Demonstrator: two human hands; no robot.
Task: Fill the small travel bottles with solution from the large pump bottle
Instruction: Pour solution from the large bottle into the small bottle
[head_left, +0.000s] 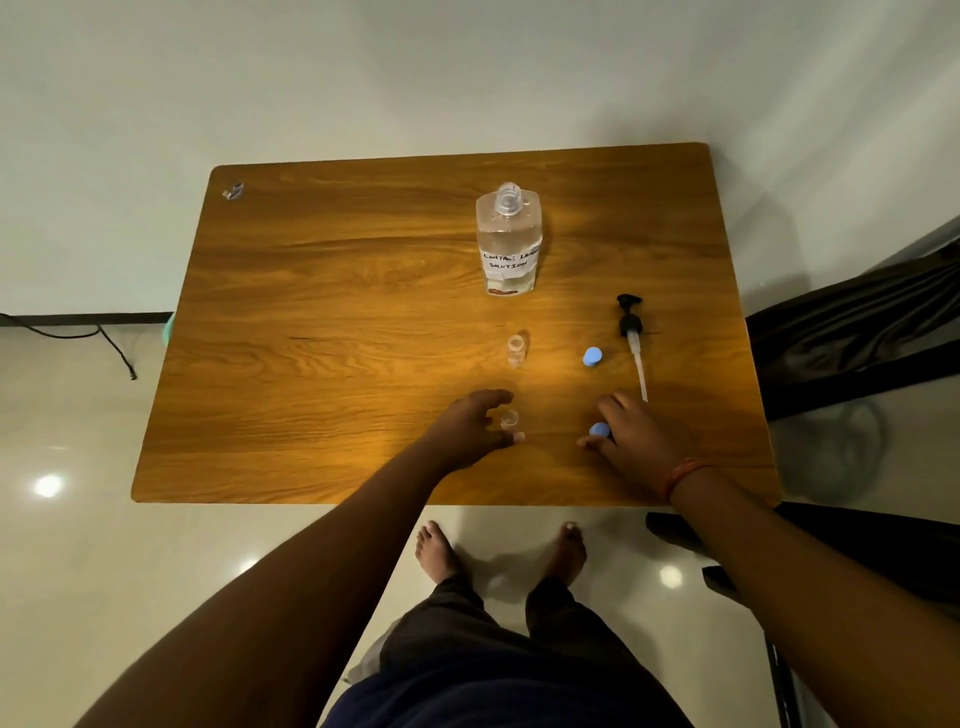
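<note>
A large clear bottle with a handwritten label stands uncapped at the back of the wooden table. Its black pump lies flat to the right. One small clear travel bottle stands open at the table's middle. A second small travel bottle stands nearer, with my left hand curled around it, thumb and fingers close to its sides. My right hand pinches a blue cap on the table. Another blue cap lies beside the pump tube.
A small wrapper-like object lies at the table's far left corner. A dark chair stands at the right. A black cable runs along the floor at left. My bare feet are below the table's near edge.
</note>
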